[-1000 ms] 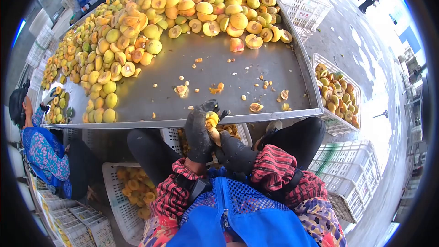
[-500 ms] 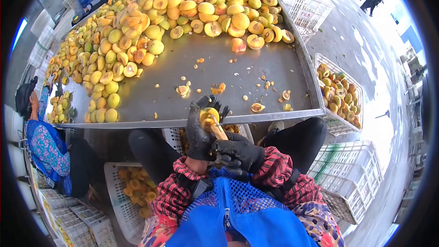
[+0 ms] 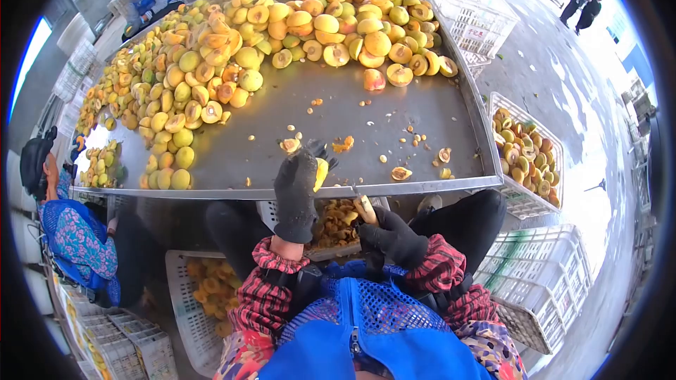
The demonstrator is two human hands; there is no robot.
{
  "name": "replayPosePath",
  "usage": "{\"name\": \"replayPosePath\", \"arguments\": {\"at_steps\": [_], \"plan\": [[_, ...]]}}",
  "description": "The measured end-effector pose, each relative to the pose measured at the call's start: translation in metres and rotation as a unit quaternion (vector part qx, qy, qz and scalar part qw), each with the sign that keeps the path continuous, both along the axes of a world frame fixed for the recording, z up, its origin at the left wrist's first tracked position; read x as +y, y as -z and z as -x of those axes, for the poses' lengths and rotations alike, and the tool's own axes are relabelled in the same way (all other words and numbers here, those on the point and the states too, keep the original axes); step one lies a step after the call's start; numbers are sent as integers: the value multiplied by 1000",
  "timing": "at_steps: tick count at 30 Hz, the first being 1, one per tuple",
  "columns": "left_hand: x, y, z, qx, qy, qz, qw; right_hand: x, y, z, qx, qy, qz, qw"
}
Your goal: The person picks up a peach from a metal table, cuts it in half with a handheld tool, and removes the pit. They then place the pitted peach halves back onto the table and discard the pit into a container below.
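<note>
"Tool (image 3: 365,210): where is it, and how is it pointed?"

"Beyond the thumb side of the right hand (image 3: 396,239), whose fingers are closed around it. Its long axis is slanted, with the dark tip aimed away from the body and slightly left, toward the table (image 3: 415,184) edge."

"And the fruit piece (image 3: 321,174)?"

"It is held at the thumb side of the left hand (image 3: 296,193), near the table edge. It is turned edge-on, its long axis running nearly straight away from the body. The left fingers are partly extended around it; how firmly it is gripped cannot be told."

"What has been changed since the earlier frame?"

"The tool was set against the fruit then; now the two are apart, and the hands have been separated."

"Can things be counted?"

"One tool and one held piece. Beneath the fingers, one scrap basket (image 3: 336,229); left of them, one fruit basket (image 3: 184,302); right of them, one fruit crate (image 3: 524,158). Beyond the fingertips, the heaped fruit (image 3: 211,49) is too crowded to be counted."
</note>
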State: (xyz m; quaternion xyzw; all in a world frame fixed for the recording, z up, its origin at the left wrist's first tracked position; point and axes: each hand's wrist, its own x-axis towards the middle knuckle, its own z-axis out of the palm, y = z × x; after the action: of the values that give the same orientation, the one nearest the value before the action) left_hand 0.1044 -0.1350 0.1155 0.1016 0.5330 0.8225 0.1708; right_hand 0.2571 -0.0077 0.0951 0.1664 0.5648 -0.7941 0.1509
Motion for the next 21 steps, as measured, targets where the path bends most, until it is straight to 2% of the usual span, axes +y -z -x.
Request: {"name": "replayPosePath", "arguments": {"at_steps": [2,4,5,6,7,8,9,10,11,12,13,14,15,16,18,20,21], "plan": [[-21,-9,2,46,-65,97,992,-5,3,0,-1,-16,-122,992],[-61,-16,8,68,-138,79,985,-5,13,-3,54,-73,-191,977],[-90,-24,11,135,-164,144,967,-5,16,0,81,-98,-224,966],[-108,-23,13,223,-195,352,888,-3,1,9,2,-147,-204,968],[-160,-10,23,264,-247,239,901,-4,17,11,61,-150,-247,955],[-183,-14,18,244,-280,248,895,-7,46,8,118,-150,-288,938],[-202,-19,5,127,-316,123,932,-11,63,5,175,-148,-327,917],[-247,6,7,79,-354,165,917,-15,66,6,115,-148,-322,928],[-296,49,4,126,-375,330,857,-14,66,14,57,-232,-367,899],[-302,35,-5,12,-315,387,866,-10,67,22,-3,-312,-408,858],[-339,83,-6,36,-322,442,836,-7,68,29,-63,-385,-446,806],[-375,130,-6,59,-330,496,801,-6,72,31,-99,-388,-441,803],[-363,127,-5,41,-390,427,815,-6,76,32,-135,-391,-437,799],[-357,120,2,47,-388,429,814,-6,81,35,-172,-394,-432,793],[-309,58,21,51,-382,437,813,-5,53,36,-145,-360,-406,827],[-265,28,64,-16,-368,268,890,-1,47,40,-92,-339,-406,844],[-254,31,96,16,-336,287,897,3,58,32,-54,-337,-415,843]]}}
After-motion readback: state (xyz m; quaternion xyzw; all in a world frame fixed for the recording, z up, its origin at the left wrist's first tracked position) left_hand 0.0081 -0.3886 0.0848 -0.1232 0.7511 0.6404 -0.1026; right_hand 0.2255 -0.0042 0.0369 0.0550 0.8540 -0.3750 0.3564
